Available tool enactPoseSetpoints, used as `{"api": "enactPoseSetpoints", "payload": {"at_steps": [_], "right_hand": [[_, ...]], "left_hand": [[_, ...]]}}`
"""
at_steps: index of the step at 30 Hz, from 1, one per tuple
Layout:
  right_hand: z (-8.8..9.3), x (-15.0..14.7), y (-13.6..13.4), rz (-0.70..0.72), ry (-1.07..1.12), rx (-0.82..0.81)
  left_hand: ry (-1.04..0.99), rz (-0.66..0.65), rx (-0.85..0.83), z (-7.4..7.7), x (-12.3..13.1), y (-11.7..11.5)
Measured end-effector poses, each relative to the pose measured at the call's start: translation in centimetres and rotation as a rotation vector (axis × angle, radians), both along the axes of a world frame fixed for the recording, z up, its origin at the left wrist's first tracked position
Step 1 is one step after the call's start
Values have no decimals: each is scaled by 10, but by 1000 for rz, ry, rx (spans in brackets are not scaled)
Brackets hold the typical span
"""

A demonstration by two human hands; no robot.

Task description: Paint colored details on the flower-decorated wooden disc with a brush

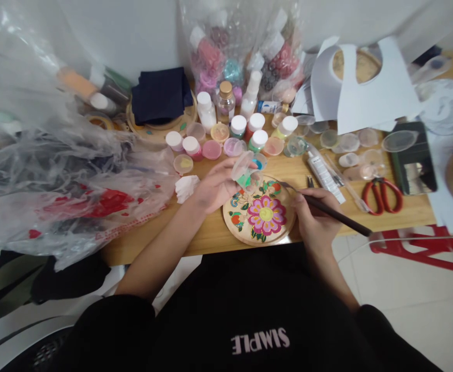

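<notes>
Slantwise, the right hand (pixel 316 219) holds a dark-handled tool (pixel 343 216).

A pale grey wall (pixel 152 31) is seen along the back, softly shaded and slightly darker in places. In front of it is set a table (pixel 412 214) of light, yellowish wood, its grain and front edge left partly exposed; more wood is glimpsed at the upper right. The floor (pixel 408 320) is laid with whitish tiles, by which thin joints are shown at the lower right. Near the table's right end, a red frame (pixel 387 249) with cut-out openings is crossed by a thin, pale cable (pixel 424 238). At the lower left, black mesh (pixel 50 356) is bordered by a curved grey rim (pixel 20 333). The room is lit softly, and faint gleams are reflected by the wood.
</notes>
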State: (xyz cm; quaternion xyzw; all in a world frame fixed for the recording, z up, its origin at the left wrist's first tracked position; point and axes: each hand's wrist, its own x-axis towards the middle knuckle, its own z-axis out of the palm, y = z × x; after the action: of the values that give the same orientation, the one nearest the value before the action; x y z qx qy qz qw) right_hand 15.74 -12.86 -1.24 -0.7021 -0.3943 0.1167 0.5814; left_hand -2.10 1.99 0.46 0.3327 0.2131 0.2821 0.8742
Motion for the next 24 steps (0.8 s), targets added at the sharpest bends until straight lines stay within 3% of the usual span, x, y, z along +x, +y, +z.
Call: {"api": "enactPoseSetpoints", "payload": {"at_steps": [24], "right_hand": [[0,2,1,22,-85,-24]], "left_hand": [[49,-10,-5,-1,-1,0]]}}
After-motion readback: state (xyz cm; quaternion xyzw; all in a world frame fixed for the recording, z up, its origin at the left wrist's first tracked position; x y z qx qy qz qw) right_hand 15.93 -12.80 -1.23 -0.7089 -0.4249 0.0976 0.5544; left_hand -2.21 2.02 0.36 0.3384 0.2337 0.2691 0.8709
